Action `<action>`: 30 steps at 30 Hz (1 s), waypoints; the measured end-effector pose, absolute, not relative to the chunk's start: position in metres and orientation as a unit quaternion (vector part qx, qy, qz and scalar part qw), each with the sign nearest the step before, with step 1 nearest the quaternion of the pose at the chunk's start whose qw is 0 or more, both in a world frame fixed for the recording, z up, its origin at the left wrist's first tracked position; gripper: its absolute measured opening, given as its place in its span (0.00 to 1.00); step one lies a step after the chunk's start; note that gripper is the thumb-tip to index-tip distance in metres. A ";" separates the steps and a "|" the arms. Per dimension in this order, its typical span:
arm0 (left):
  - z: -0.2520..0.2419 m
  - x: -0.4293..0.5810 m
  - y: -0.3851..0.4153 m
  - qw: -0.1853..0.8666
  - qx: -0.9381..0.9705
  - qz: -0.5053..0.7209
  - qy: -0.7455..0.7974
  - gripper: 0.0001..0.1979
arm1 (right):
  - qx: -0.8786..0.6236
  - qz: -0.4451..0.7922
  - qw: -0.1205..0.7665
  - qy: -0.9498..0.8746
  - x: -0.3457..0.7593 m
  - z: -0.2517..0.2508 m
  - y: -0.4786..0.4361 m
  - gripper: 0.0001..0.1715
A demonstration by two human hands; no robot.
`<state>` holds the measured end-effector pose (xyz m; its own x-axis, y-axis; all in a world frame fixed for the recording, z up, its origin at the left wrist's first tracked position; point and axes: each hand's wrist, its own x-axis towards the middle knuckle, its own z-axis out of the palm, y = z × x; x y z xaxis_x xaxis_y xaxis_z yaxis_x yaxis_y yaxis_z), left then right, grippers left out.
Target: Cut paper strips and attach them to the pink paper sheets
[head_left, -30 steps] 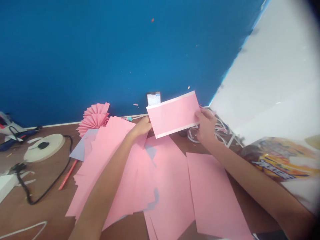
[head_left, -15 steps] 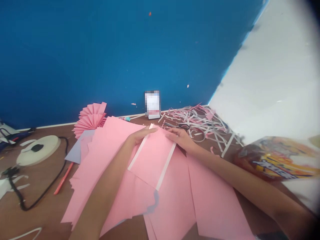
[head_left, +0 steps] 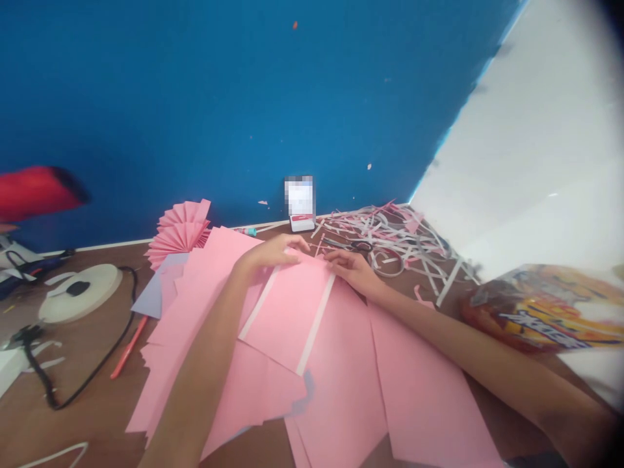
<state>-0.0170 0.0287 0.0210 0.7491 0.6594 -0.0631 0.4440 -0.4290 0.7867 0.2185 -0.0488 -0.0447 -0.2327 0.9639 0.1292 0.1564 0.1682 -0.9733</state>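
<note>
A pink paper sheet with white strips along both long edges (head_left: 287, 311) lies on a spread of several pink sheets (head_left: 341, 383) on the brown table. My left hand (head_left: 273, 252) pinches its far left corner. My right hand (head_left: 351, 268) rests with fingers curled on its far right corner. Both hands press the far edge down.
A folded pink paper fan (head_left: 181, 229) lies at the back left. Paper shreds with scissors (head_left: 390, 237) pile up at the back right. A white round object with black cable (head_left: 78, 292), a red pen (head_left: 127, 348), a colourful bag (head_left: 541, 309) and a red blurred shape (head_left: 36, 192) are around.
The sheet was held up in the air a second ago; it now lies flat on the pile with both hands at its far edge. A red shape has entered at the left.
</note>
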 end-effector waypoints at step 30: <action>-0.004 0.027 0.013 -0.029 0.829 0.201 0.520 0.28 | -0.444 0.427 0.430 -0.660 0.219 -0.054 -0.048 0.15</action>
<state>0.0273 0.0127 -0.0043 0.3778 0.8512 0.3643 0.8747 -0.4571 0.1609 0.2195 -0.0477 -0.0542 -0.2357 0.9533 0.1888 0.2176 0.2411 -0.9458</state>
